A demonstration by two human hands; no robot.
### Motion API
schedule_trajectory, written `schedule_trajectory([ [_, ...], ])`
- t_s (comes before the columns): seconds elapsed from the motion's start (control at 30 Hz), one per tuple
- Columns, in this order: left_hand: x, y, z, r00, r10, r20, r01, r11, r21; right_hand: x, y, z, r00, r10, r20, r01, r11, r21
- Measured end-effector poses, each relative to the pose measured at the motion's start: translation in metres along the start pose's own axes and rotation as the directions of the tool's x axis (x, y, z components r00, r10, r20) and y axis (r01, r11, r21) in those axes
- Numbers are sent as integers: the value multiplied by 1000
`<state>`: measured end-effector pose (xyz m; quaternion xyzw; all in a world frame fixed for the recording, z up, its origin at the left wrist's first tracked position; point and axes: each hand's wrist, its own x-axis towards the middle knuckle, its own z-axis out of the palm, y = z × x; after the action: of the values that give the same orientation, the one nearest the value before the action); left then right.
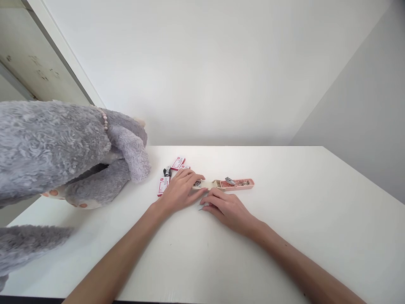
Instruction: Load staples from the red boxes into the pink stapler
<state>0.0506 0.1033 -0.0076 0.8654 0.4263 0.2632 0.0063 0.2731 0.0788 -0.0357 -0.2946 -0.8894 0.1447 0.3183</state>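
Note:
A pink and cream stapler (243,184) lies folded out flat on the table, its cream part to the left and its hollow pink part to the right, with a metal piece sticking up. My left hand (181,188) grips the cream end between thumb and fingers, hiding some of it. Just in front of the stapler's middle, my right hand (226,209) is closed with its fingertips pinched. Something small and greyish shows at those fingertips; whether it is a held piece or fingernails is unclear.
Small red-and-white boxes (163,185) lie left of my left hand, beside a small black-and-metal tool (167,171). A large grey plush toy (53,143) with a bead string takes up the left side. The white table (300,219) meets a wall behind.

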Motion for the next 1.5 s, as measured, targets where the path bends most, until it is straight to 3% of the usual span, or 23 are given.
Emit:
schedule_trajectory([
  [0.3,1,0,2,999,-46,-15,46,998,34,1,-2,-4,998,44,-37,-44,999,19],
  [0.53,2,-1,2,996,-74,-49,77,995,61,2,-1,-4,983,86,-160,-78,995,59],
  [1.0,4,-5,3,965,-215,-149,230,970,85,6,11,-15,862,303,-407,-274,953,130],
  [1.3,3,-10,4,972,-188,-139,201,976,88,3,22,-20,827,390,-406,-396,915,72],
  [1.5,3,-10,5,973,-184,-138,196,977,81,2,25,-17,843,369,-390,-395,918,15],
])
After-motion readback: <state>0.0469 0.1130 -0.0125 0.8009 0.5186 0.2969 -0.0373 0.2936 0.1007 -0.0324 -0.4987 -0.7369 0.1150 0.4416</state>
